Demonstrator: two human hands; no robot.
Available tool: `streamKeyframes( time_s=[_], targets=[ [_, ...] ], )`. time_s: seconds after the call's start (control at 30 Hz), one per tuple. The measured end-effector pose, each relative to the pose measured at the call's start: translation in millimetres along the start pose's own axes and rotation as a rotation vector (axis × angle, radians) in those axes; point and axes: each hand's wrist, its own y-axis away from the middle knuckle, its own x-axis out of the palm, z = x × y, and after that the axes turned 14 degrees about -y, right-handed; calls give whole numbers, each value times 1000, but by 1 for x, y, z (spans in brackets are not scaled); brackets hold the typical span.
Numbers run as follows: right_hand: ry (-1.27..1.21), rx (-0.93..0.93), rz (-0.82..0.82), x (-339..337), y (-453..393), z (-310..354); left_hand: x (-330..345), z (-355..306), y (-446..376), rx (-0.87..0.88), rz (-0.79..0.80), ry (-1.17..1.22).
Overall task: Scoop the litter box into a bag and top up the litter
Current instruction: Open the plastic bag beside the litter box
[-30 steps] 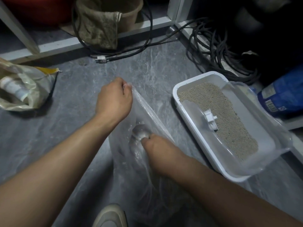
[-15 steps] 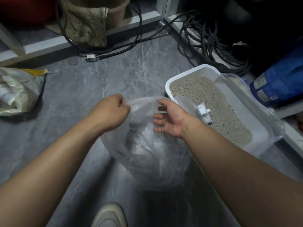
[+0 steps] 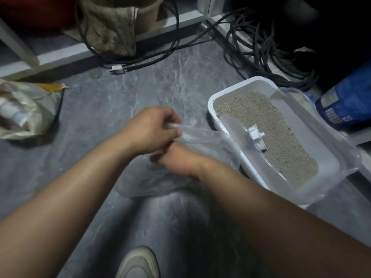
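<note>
Both hands, left hand (image 3: 152,131) and right hand (image 3: 178,159), grip the clear bag (image 3: 202,141) touching the litter box (image 3: 220,93).

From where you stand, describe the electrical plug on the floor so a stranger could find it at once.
Start at the white frame rail that runs along the far edge of the grey floor, below the tan bucket with a cloth draped over it. On the floor just in front of that rail lies the plug. It is a small white block ending a black cable, the only white piece among the dark cords.
</note>
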Motion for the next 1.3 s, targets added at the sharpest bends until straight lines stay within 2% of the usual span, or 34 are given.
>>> streamKeyframes(
  time_s=[0.07, 0.13, 0.2, 0.23, 0.33, 0.43, 0.5, 0.57, 0.67, 0.73, 0.77, 0.83, 0.93, 1.03, 1.13, 1.2, 1.23, 1.3],
  targets=[
    [-180, 119, -15, 4, 6, -20, 14, 12, -4, -77, -56, 77],
    [-309, 172, -154, 2, 12, -38, 22, 17, -2, -220, -72, 331],
    [-236, 151, -273, -3, 14, -55, 23, 16, 1, -365, -47, 640],
    [-98, 128, -242, -6, 14, -63, 22, 16, 2, -409, -34, 738],
    [321, 216, 31, -4, 15, -78, 20, 18, 0, -458, -16, 833],
    [458, 267, 144, -1, 21, -91, 18, 22, -1, -501, 1, 788],
    [444, 200, 82, -1, 28, -96, 17, 24, 0, -526, 13, 756],
    [295, 92, -54, -3, 39, -94, 18, 24, 1, -525, 44, 746],
    [-341, 60, -238, -10, 52, -74, 19, 21, 4, -487, 160, 762],
    [-768, 185, -257, -19, 53, -60, 20, 19, 5, -480, 256, 753],
    [-908, 278, -243, -25, 51, -57, 20, 20, 4, -490, 302, 748],
    [-1062, 459, -211, -36, 47, -53, 21, 23, 2, -529, 380, 752],
    [-1138, 649, -206, -45, 38, -57, 24, 27, -1, -636, 407, 814],
    [-1202, 724, -229, -50, 36, -60, 27, 28, 1, -687, 253, 830],
    [-1050, 708, -249, -51, 42, -61, 33, 27, 3, -647, -160, 609],
    [-963, 659, -269, -50, 47, -62, 29, 17, 11, -494, -397, 384],
    [-938, 632, -279, -50, 50, -62, 26, 8, 16, -378, -456, 256],
    [-895, 583, -304, -52, 56, -63, 22, -10, 25, -160, -467, 71]
  ],
)
